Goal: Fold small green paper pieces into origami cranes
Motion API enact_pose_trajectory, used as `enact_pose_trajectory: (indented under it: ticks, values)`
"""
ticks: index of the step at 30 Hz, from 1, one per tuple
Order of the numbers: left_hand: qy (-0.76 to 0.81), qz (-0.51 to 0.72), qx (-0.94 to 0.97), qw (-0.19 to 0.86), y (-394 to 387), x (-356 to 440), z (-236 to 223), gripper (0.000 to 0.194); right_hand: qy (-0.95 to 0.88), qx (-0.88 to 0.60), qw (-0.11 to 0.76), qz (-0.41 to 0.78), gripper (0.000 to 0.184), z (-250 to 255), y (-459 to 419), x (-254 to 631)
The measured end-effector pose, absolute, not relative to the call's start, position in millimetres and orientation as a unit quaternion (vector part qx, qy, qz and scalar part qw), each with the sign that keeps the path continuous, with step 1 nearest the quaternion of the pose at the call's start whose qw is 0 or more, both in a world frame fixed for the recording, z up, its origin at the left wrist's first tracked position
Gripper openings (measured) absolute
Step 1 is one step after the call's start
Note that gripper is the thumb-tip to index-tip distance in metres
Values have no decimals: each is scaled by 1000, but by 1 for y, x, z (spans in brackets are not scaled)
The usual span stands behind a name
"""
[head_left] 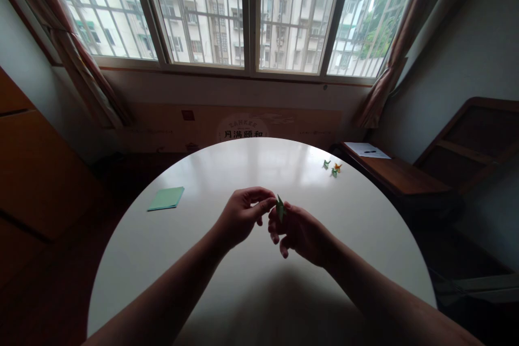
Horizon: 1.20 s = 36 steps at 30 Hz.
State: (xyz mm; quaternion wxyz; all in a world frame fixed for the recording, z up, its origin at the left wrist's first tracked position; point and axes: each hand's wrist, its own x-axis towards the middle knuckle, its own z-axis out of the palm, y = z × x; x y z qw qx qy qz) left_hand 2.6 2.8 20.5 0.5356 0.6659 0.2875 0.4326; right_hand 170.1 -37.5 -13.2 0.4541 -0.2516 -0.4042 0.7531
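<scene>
Above the middle of the white table, a small piece of green origami paper (280, 209), folded to a narrow point, is held between my two hands. My left hand (245, 213) pinches its left side near the top with thumb and forefinger. On the other side, my right hand (300, 227) grips it with thumb and forefinger, its lower fingers loosely curled. Part of the folded paper is hidden by the fingers. Small paper cranes stand at the far right of the table: a green one (326, 164), an orange one (338, 167) and another green one (334, 172).
A stack of light green square paper (165, 199) lies on the left of the round white table (194, 173). To the right, a wooden chair (389, 173) bears a white sheet (360, 149) and a dark pen (370, 152). Behind the table are a printed box (284, 124) and barred windows.
</scene>
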Motion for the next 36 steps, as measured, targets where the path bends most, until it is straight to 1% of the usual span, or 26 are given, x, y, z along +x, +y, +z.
enact_pose_trajectory:
  ticks: [2,8,12,15,17,22,32,36]
  values:
    - [282,427,669,539,3,2,21,24,-425,-226,440,758,38,-13,-39,170]
    - [262,404,673,561,3,2,20,25,-409,-196,450,769,28,-18,-39,169]
    - [276,435,656,552,5,1,19,31,-404,-226,505,728,20,-16,-39,169]
    - [284,440,670,526,6,-3,22,26,-411,-263,543,683,22,-12,-40,169]
    - [286,429,684,515,6,-5,25,23,-420,-278,550,666,22,-10,-41,169]
    - [272,418,696,517,4,-6,26,23,-428,-279,534,674,22,-10,-43,171]
    - [250,388,673,578,2,-4,27,17,-423,-237,491,723,19,-9,-43,175]
    - [238,372,679,586,3,-4,26,14,-437,-244,496,710,21,-9,-43,174]
